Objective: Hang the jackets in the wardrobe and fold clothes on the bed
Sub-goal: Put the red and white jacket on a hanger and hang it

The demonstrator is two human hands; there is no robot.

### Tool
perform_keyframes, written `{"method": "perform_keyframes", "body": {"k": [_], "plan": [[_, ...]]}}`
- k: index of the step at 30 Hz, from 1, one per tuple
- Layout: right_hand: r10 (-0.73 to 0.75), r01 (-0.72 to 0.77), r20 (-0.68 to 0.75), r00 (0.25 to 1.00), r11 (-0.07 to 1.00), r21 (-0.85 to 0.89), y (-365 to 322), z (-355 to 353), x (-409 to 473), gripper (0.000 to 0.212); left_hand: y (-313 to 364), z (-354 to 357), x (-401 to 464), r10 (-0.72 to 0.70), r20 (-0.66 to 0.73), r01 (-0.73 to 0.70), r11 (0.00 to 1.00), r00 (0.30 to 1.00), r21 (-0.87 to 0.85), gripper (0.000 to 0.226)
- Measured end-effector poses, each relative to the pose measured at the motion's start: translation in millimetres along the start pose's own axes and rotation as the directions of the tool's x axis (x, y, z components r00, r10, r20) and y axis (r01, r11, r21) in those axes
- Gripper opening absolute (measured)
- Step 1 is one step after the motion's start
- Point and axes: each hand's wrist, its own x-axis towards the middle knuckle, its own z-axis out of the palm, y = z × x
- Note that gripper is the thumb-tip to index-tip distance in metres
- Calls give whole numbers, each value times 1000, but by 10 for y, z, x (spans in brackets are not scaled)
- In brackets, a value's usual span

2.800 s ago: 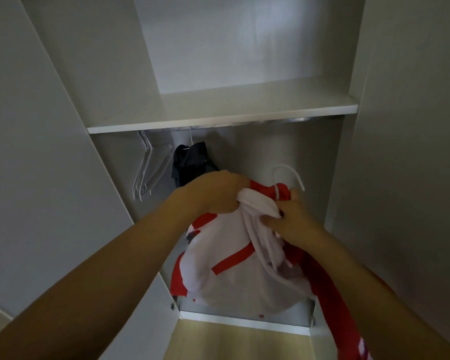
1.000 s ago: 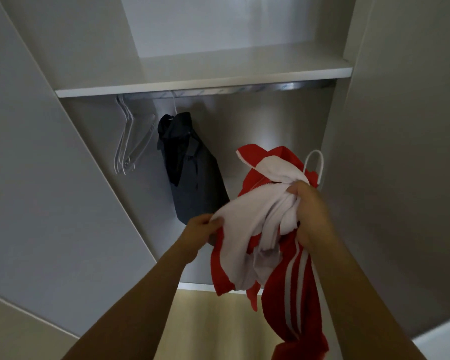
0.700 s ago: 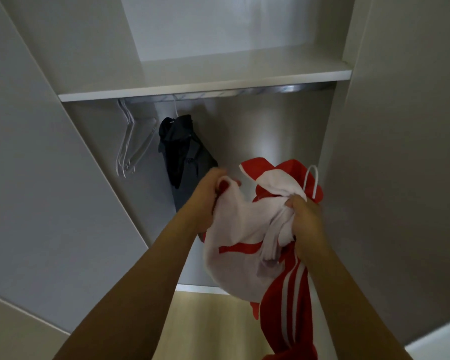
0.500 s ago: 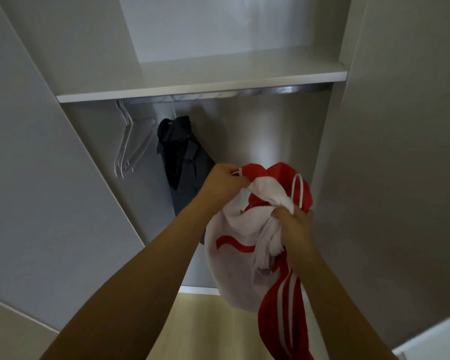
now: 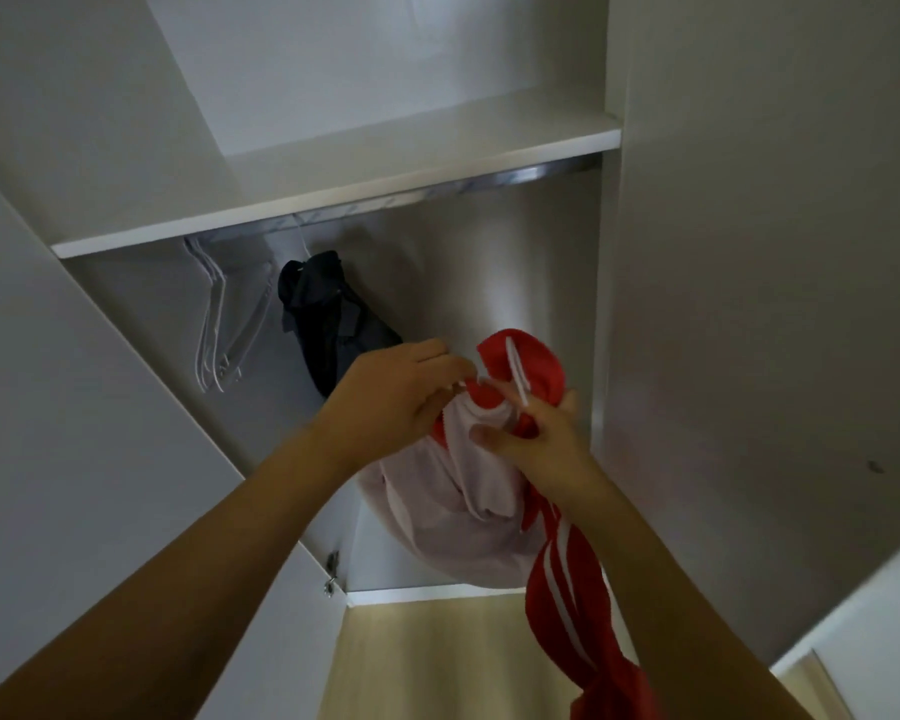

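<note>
A red and white jacket (image 5: pixel 453 517) hangs bunched in front of the open wardrobe, with a red sleeve with white stripes (image 5: pixel 572 610) trailing down. My left hand (image 5: pixel 396 397) pinches the jacket's collar edge at the top. My right hand (image 5: pixel 536 433) grips the gathered white fabric together with the neck of a white hanger (image 5: pixel 516 376), whose hook sticks up over the red collar. Both hands are below the metal rail (image 5: pixel 489 181). A dark jacket (image 5: pixel 328 319) hangs on the rail to the left.
Several bare white hangers (image 5: pixel 219 324) hang at the rail's left end. A white shelf (image 5: pixel 385 163) sits just above the rail. Open wardrobe doors stand on the left (image 5: pixel 74 407) and on the right (image 5: pixel 749 304). Wooden floor (image 5: pixel 427 662) shows below.
The view tilted and the hands rose a little toward the rail. My left hand moved from the jacket's lower edge up to the collar beside the hanger hook.
</note>
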Motion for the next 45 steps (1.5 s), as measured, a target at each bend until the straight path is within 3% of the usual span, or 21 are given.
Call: {"method": "perform_keyframes", "body": {"k": [3,5,7,9,12,15,19,23,25,28,31,39,45], "plan": [[32,-32,1,1000,999,26,-50,23,8,18,20,22,-6,-332,112,350,896,937,-275,8],[59,-58,-23,998,997,48,-30,-34,0,25,-24,40,-98,-537,209,569,698,817,-434,14],[78,-73,-55,995,994,79,11,-90,-11,20,-48,25,-185,-657,317,678,411,684,-609,19],[66,-64,-50,997,997,51,57,-117,-32,20,-19,10,-219,-681,411,714,239,606,-658,19],[38,-38,-21,999,999,18,87,-98,-55,17,93,12,-244,-618,459,708,238,639,-665,16],[87,-85,-6,996,991,99,81,-67,-85,25,182,-1,-280,-562,485,674,185,670,-715,10],[111,-109,6,994,967,228,8,-89,-137,31,232,3,-310,-589,518,646,10,620,-763,14],[110,-116,40,993,966,232,-29,-116,-146,16,287,75,-305,-625,535,616,-107,568,-780,15],[112,-125,74,991,971,202,-22,-99,-149,18,323,123,-301,-655,547,584,-195,520,-788,14],[133,-145,82,988,976,165,-37,-58,-173,21,366,177,-304,-676,550,616,-177,490,-767,13],[141,-151,71,988,975,165,-56,-44,-185,21,389,188,-304,-656,542,616,-146,525,-774,7],[115,-116,54,992,993,26,-112,-75,-206,20,388,155,-330,-656,434,635,90,617,-768,5],[195,-204,80,978,970,129,-200,-112,-230,15,404,93,-296,-658,386,627,170,646,-760,4]]}}
